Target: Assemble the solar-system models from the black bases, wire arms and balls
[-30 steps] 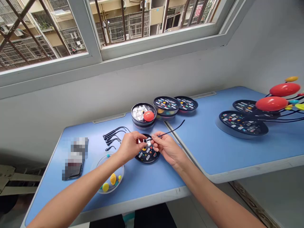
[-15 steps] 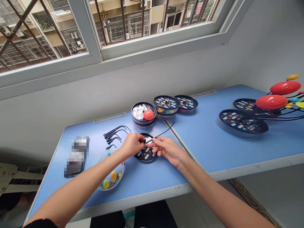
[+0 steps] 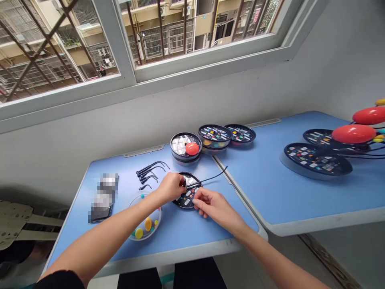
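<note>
Our left hand is closed in a pinch on the near end of a thin black rod, right over the black printed disc that lies on the blue counter. The rod slants away to the right, toward the seam between the two counters. Our right hand sits with fingers curled at the disc's near right rim; we cannot tell whether it grips it. Left of the disc lie a bundle of bent black rods and a clear dish of coloured balls. Behind the disc stand round tins, one carrying a red ball.
</note>
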Tool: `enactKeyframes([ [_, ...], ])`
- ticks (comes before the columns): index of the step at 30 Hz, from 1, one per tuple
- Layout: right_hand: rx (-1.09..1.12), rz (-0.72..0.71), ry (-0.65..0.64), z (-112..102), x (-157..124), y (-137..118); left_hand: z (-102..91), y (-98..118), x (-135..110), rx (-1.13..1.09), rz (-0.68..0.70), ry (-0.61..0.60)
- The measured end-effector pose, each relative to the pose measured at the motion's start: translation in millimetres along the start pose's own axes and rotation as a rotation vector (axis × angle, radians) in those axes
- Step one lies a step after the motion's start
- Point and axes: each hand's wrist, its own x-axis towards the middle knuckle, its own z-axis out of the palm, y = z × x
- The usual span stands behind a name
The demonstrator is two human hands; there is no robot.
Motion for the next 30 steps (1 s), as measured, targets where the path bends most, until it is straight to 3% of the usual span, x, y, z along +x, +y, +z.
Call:
enactKeyframes([
  [4, -0.109, -0.079, 0.029, 14.4, -0.4, -0.8, -5.9, -3.3, -4.8, 0.014, -0.024, 0.002],
  [8, -0.156, -0.124, -0.004, 25.7, 2.8, -3.5, -27.4, -17.6, -14.4, -0.002, -0.012, 0.012],
  [11, -0.170, -0.135, 0.009, 29.0, 3.7, -2.3, -55.0, -43.6, -22.9, -0.014, -0.081, 0.104],
  [16, -0.203, -0.148, 0.100, 30.5, 1.6, 2.7, -92.6, -101.8, -32.6, 0.003, -0.358, 0.317],
  [21, -0.296, -0.174, 0.112, 32.8, 1.0, 4.4, -90.1, -133.6, -33.6, -0.104, -0.437, 0.256],
  [30, -0.333, -0.168, 0.119, 33.6, 1.4, 6.0, -74.2, -145.3, -27.2, -0.266, -0.449, 0.296],
])
